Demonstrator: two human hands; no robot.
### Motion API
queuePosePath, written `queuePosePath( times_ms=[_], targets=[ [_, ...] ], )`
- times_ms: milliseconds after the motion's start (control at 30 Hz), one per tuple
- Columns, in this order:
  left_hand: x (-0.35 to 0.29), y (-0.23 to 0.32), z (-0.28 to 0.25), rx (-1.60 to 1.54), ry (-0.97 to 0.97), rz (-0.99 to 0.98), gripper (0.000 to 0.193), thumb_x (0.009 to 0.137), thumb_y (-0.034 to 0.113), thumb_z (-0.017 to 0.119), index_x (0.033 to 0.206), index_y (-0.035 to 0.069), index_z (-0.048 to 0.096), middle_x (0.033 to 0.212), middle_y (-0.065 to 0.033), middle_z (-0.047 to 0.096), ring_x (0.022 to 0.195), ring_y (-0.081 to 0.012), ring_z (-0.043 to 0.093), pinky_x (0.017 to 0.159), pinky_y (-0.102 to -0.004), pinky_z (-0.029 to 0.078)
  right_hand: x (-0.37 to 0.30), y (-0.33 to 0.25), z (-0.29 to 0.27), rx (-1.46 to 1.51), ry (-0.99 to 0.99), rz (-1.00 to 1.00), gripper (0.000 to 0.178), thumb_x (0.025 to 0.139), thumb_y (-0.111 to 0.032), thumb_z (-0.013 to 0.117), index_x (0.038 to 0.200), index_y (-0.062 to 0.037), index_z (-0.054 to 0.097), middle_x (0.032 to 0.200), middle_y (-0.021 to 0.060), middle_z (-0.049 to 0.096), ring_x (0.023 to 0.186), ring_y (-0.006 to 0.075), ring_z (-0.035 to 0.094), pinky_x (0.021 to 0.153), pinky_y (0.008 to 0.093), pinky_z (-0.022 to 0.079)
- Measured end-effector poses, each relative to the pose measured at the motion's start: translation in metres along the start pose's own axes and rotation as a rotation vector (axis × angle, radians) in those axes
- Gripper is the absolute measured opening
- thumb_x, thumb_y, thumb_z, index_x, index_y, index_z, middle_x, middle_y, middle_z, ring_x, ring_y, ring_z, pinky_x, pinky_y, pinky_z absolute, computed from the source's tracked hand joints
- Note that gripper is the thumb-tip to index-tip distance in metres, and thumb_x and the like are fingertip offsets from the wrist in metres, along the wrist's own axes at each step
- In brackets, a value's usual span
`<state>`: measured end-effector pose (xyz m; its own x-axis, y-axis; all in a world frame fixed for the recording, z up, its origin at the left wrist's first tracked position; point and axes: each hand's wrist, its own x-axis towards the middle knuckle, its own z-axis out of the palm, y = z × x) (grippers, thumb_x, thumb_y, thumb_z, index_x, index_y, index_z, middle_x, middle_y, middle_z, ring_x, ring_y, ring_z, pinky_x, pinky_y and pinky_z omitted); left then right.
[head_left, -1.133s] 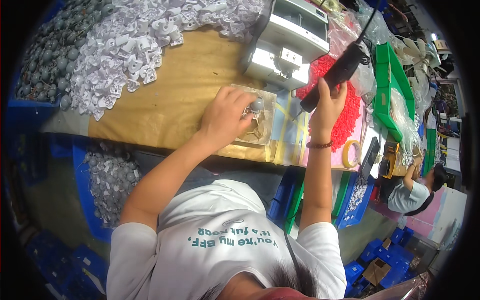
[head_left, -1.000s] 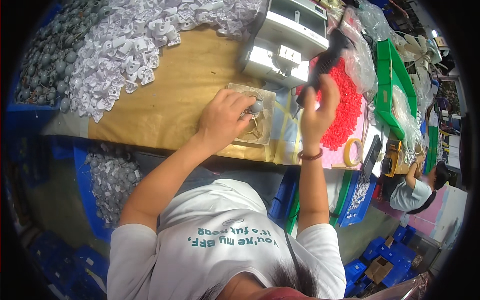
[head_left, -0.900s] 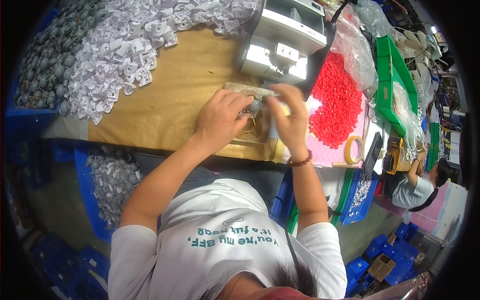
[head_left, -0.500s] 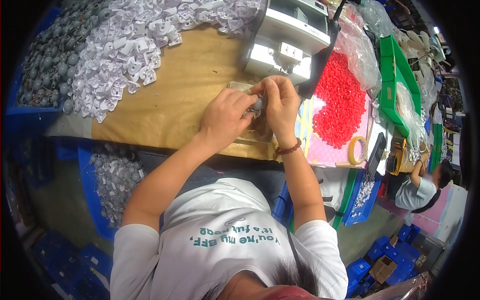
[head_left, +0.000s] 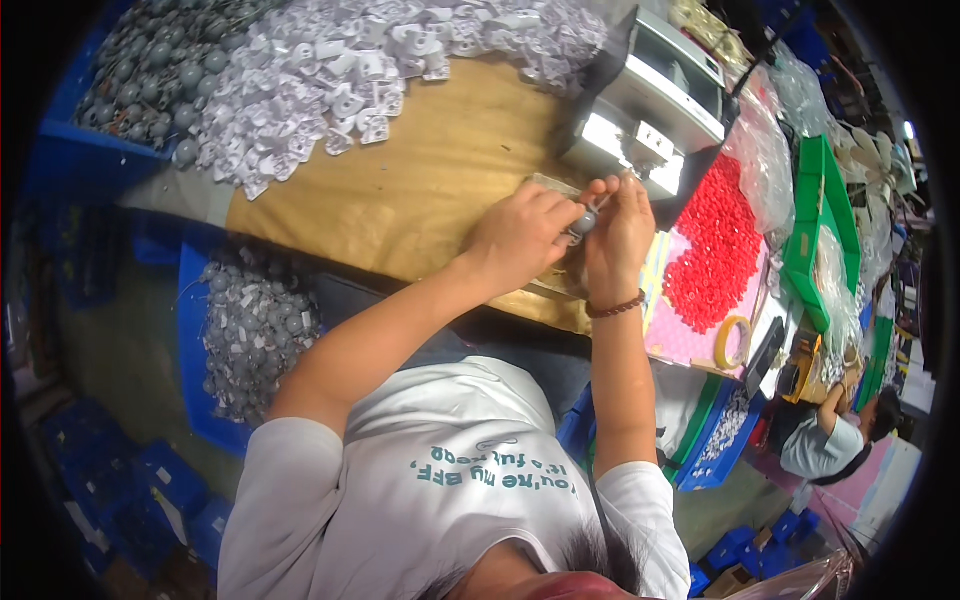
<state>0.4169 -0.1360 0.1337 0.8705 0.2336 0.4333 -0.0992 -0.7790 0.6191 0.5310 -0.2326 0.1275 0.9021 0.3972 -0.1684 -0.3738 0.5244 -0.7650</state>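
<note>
Close together over the table's front edge, both my hands work at a small grey ball-shaped part (head_left: pixel 584 223). My left hand (head_left: pixel 522 238) is closed, its thumb and fingers gripping the part from the left; some white plastic shows beside the ball. My right hand (head_left: pixel 622 235), with a beaded bracelet on the wrist, has its fingertips pinched together just above the ball. What those fingertips hold is too small to make out. Beneath the hands lies a flat pale block (head_left: pixel 552 184), mostly covered by them.
White plastic parts (head_left: pixel 310 85) are heaped at the back left, beside a bin of grey ball parts (head_left: pixel 150 75). A white machine (head_left: pixel 668 85) stands behind my hands. Red pieces (head_left: pixel 712 250), a tape roll (head_left: pixel 732 342) and a green crate (head_left: pixel 812 265) lie right. Farther right sits another person (head_left: pixel 825 440).
The whole view has shifted, so the table and hands appear farther right and a little lower. My right hand has turned slightly, its fingertips still pinched above the grey ball part.
</note>
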Motion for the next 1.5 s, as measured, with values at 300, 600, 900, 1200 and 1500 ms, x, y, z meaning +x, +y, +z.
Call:
queuePosePath(
  times_ms=[300,600,900,1200,1500],
  targets=[
    [-0.085,-0.002,-0.075,-0.245,0.097,-0.11,0.043,0.076,0.008,0.077,0.116,0.008,0.06,0.102,-0.0101,0.064,0.09,-0.028,0.066,0.079,-0.0353,0.053,-0.008,-0.057,-0.049,-0.779,-0.254,-0.32,0.028,0.105,-0.019,0.05,0.115,0.0047,0.061,0.101,0.0153,0.07,0.094,0.0234,0.069,0.088,0.0343,0.055],
    [-0.333,-0.151,-0.221,0.158,0.648,-1.026,0.044,0.084,0.01,0.076,0.122,0.001,0.055,0.113,-0.0126,0.066,0.096,-0.0201,0.065,0.083,-0.0313,0.053,0.048,-0.134,-0.177,-1.62,-0.137,-0.663,0.023,0.101,-0.014,0.057,0.116,0.0009,0.064,0.111,0.0141,0.068,0.103,0.0253,0.064,0.091,0.035,0.051],
    [-0.272,-0.172,-0.263,0.402,0.736,-0.79,0.028,0.087,0.005,0.066,0.115,0.001,0.061,0.117,-0.013,0.063,0.103,-0.0262,0.062,0.087,-0.0353,0.051,0.056,-0.138,-0.183,-2.228,-0.24,-0.75,0.021,0.095,-0.015,0.06,0.114,-0.0071,0.066,0.112,0.0136,0.066,0.103,0.0338,0.059,0.09,0.0435,0.047],
    [-0.004,-0.109,-0.147,0.486,0.211,0.089,0.024,0.078,0.002,0.068,0.101,0.006,0.068,0.103,-0.0077,0.066,0.1,-0.0293,0.06,0.086,-0.0393,0.049,0.066,-0.136,-0.197,-2.278,-0.186,-0.748,0.016,0.087,-0.01,0.062,0.103,-0.0102,0.065,0.106,0.0096,0.064,0.102,0.0308,0.059,0.085,0.0442,0.045],
    [0.059,-0.166,-0.091,0.937,0.071,0.201,0.014,0.076,0.011,0.059,0.089,0.009,0.063,0.087,-0.0033,0.058,0.092,-0.023,0.055,0.074,-0.037,0.042,0.066,-0.136,-0.18,-2.129,-0.215,-0.791,0.022,0.083,-0.003,0.062,0.105,-0.0076,0.066,0.103,0.0092,0.066,0.1,0.0285,0.06,0.088,0.0423,0.045]
  ],
)
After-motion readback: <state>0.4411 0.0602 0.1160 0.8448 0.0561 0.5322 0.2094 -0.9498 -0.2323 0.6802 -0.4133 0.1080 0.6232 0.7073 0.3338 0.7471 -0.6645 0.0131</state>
